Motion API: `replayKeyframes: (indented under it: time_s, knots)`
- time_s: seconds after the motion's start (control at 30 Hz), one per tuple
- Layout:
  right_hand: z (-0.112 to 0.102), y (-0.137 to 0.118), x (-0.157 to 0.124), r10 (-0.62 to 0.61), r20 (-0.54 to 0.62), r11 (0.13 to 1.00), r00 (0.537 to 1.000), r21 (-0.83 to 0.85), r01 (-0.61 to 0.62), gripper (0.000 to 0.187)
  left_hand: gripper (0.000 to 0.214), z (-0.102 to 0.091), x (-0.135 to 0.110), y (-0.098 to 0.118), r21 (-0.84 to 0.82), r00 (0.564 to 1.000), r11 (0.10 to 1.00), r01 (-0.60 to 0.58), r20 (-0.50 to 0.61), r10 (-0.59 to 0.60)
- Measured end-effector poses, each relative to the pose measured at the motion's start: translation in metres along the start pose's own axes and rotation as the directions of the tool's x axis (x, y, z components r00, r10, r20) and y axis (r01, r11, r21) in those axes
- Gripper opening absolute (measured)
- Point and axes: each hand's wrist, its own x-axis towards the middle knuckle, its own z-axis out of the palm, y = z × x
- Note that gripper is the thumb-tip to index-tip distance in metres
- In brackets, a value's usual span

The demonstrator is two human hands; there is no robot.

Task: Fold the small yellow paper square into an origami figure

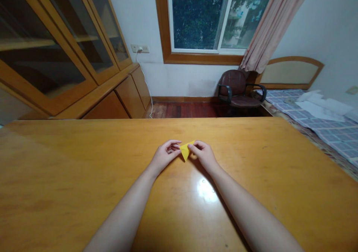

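Observation:
A small piece of folded yellow paper, shaped like a triangle with one point downward, is held up just above the wooden table. My right hand pinches its upper right part, thumb on the near face and fingers behind. At the paper's left corner is my left hand, its thumb and curled fingers closing around that edge. How firmly the left fingertips grip is hard to make out. Both forearms reach in from the bottom of the view.
A glass-door cabinet stands at the left behind the table. Beyond the far edge are a brown armchair and a window with a pink curtain. A bed with checked bedding lies at the right. A white cord hangs from the wall socket.

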Motion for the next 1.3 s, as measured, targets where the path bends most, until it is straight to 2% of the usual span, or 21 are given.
replayKeyframes:
  time_s: [0.3, 0.63, 1.03, 1.3]
  knots:
    - [0.0012, -0.0069, -0.0023, -0.002, 0.019, 1.0, 1.0, -0.019, 0.002, 0.029, 0.031, 0.0008, -0.0002, -0.0024, 0.109, 1.0, 0.994, -0.001, 0.017, -0.001]
    - [0.0033, -0.0019, -0.0008, -0.046, 0.046, 0.997, 0.998, -0.055, 0.049, 0.025, 0.031, 0.0011, 0.0011, -0.0017, 0.076, 0.999, 0.997, 0.014, -0.031, -0.012]
    - [0.0031, -0.0015, -0.0016, -0.076, 0.044, 0.991, 0.996, -0.105, 0.081, 0.024, 0.025, 0.0022, -0.0005, 0.0043, 0.153, 1.0, 0.988, 0.013, 0.02, -0.016]
    - [0.0037, -0.0013, -0.0016, -0.051, 0.096, 0.991, 0.994, -0.115, 0.062, 0.018, 0.024, -0.0032, 0.0009, 0.0007, 0.05, 1.0, 0.998, 0.024, -0.006, -0.023]
